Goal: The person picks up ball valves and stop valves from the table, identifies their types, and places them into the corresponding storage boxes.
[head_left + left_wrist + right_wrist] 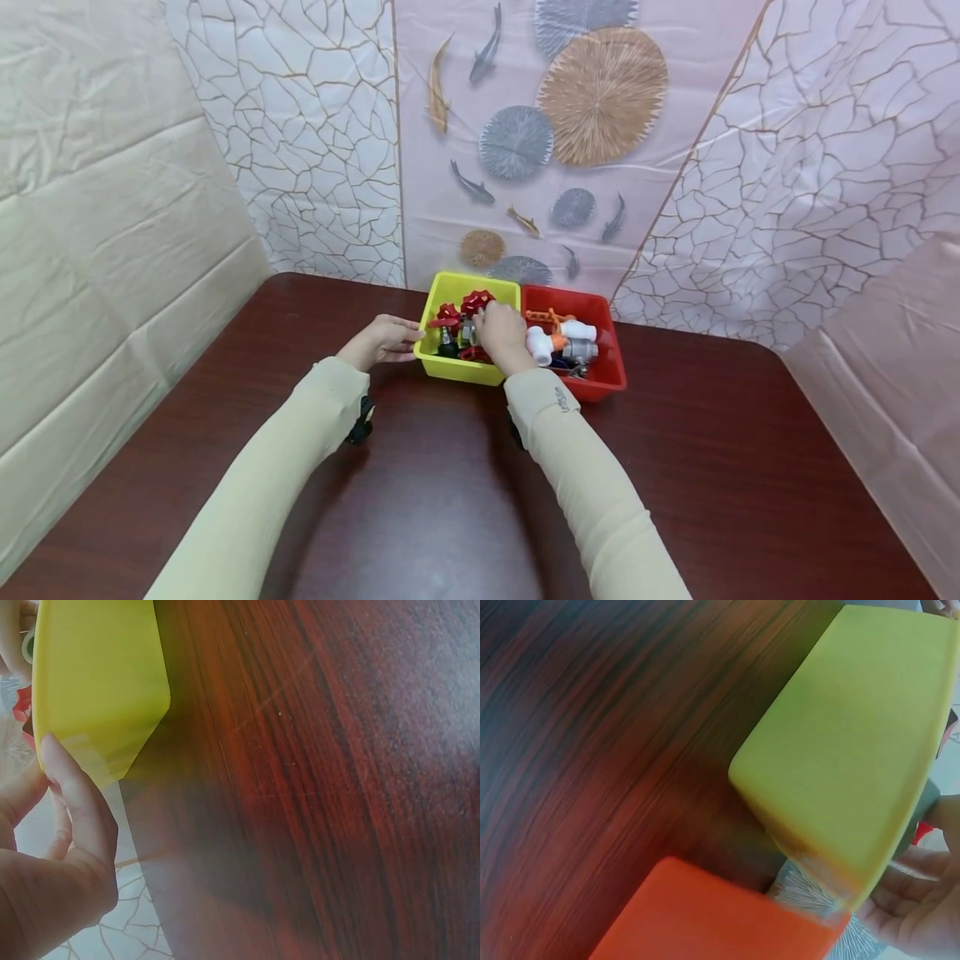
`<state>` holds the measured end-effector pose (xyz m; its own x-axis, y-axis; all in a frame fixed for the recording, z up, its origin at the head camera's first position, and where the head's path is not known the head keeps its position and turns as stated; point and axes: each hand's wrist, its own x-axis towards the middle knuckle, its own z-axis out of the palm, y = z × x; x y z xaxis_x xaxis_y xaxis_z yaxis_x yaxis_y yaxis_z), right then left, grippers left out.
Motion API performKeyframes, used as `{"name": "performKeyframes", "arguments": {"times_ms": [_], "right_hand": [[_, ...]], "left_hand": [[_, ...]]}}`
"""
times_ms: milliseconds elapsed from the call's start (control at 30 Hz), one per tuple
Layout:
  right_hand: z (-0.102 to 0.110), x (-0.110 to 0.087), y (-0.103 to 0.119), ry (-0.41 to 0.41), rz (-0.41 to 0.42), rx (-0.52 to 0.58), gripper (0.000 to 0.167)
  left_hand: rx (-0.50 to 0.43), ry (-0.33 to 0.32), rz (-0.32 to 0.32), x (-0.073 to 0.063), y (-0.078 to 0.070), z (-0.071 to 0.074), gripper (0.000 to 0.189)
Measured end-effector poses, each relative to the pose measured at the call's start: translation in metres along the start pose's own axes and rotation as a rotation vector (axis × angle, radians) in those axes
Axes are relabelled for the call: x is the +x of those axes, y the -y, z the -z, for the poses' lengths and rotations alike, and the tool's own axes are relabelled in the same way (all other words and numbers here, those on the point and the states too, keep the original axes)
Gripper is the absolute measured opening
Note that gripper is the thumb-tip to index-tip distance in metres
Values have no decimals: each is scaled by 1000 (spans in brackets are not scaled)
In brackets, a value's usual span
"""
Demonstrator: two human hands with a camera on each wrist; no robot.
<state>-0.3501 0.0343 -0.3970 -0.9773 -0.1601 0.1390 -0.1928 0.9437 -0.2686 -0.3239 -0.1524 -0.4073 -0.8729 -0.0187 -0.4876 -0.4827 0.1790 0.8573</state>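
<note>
My left hand [386,339] pinches the left rim of a yellow bin [465,371]; in the left wrist view its thumb and fingers [79,799] meet at that rim. Over the bin's right part, my right hand [502,333] reaches down inside and grips a metal valve [468,333], partly hidden by the fingers. In the right wrist view a grey part of it [924,810] shows behind the rim, beside the curled fingers. Red handwheels [477,302] and a black-bodied valve [447,344] lie in the same bin.
Against the yellow bin's right side stands a red bin [611,367]. It holds white valves [540,346], orange handles [551,318] and a grey metal fitting [581,350]. Both bins are near the back edge of the dark wooden table [420,500], before a patterned cloth [480,125].
</note>
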Motion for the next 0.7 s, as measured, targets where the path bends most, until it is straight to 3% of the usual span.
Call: {"name": "performKeyframes", "arguments": {"times_ms": [233,367,700], "right_hand": [[0,-13,-11,10,87,112,28],[2,-18,-14,6,119,116,24],[26,-25,-16,101,156,131,19]], "left_hand": [[-9,12,-9,1,3,0,40],[-10,21,-15,0,3,0,41],[-47,54,26,0,0,6,45]]}}
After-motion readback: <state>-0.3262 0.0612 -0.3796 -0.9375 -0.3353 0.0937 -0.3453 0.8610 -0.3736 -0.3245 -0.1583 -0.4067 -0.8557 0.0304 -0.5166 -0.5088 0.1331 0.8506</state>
